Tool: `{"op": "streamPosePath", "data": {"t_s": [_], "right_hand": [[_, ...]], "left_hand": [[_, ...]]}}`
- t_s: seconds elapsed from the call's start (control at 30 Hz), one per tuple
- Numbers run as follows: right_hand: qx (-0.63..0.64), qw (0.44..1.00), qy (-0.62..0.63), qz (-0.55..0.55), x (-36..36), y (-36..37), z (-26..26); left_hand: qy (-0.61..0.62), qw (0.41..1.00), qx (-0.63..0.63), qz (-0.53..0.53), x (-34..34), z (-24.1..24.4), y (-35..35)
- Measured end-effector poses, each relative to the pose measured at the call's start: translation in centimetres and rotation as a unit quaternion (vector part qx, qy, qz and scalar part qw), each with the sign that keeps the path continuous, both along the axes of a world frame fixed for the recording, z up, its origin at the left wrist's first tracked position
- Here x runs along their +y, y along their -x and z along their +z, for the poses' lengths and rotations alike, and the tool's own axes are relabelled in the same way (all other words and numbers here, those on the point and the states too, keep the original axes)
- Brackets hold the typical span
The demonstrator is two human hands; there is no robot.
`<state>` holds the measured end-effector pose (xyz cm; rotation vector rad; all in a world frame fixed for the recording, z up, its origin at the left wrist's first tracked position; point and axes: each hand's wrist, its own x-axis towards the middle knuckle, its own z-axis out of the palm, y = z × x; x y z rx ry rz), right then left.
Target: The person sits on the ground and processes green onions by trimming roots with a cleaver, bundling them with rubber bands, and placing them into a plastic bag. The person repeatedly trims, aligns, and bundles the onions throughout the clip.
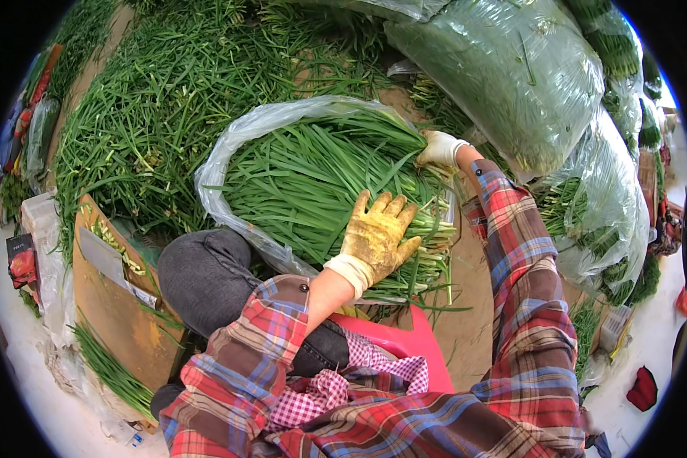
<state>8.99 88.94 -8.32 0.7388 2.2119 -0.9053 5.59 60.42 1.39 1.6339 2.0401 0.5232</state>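
Note:
Long green leafy stalks, which look like garlic chives (pixel 303 172), fill an open clear plastic bag (pixel 212 177) in front of me. Their pale cut ends point right. My left hand (pixel 380 232), in a stained yellow and white glove, rests palm down on the stalks near their cut ends, its fingers apart. At the bag's upper right, my right hand (pixel 438 150), in a pale stained glove, curls around the edge of the bunch by its pale ends; its fingertips are partly hidden by leaves.
Loose greens (pixel 143 126) lie heaped at the upper left. A wooden board (pixel 131 338) with a wide metal blade (pixel 102 255) stands at the left. Large filled plastic bags (pixel 504 80) are stacked at the upper right. Part of a red plastic stool (pixel 429 349) shows below my hands.

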Motion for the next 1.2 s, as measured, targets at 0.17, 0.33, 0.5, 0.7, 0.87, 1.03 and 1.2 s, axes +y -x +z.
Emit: {"op": "streamPosePath", "data": {"t_s": [0.17,0.33,0.5,0.7,0.87,1.03,1.2], "right_hand": [[0.005,0.996,-0.078,0.043,0.6,2.2,2.3],[0.009,0.989,-0.125,0.075,-1.5,3.0,5.7],[0.060,0.975,-0.196,0.090,-8.2,4.1,14.3],[0.163,0.974,-0.142,0.068,-15.2,1.3,15.1],[0.211,0.967,0.006,-0.144,-11.2,-0.7,15.1],[0.029,0.992,-0.032,-0.120,-5.1,-4.4,8.3],[0.049,0.969,-0.243,-0.003,-2.0,-7.3,2.9]], "left_hand": [[-0.124,0.973,-0.135,0.137,2.9,0.0,3.2],[0.080,0.482,-0.793,0.364,7.2,-2.5,5.2],[0.121,0.290,-0.857,0.409,7.8,-5.5,5.9],[0.007,0.261,-0.907,0.329,3.1,-6.5,5.4],[0.006,0.291,-0.871,0.395,2.2,-6.4,5.3],[0.001,0.273,-0.887,0.371,2.1,-6.3,5.5],[0.003,0.265,-0.891,0.369,2.1,-5.8,5.2]]}}
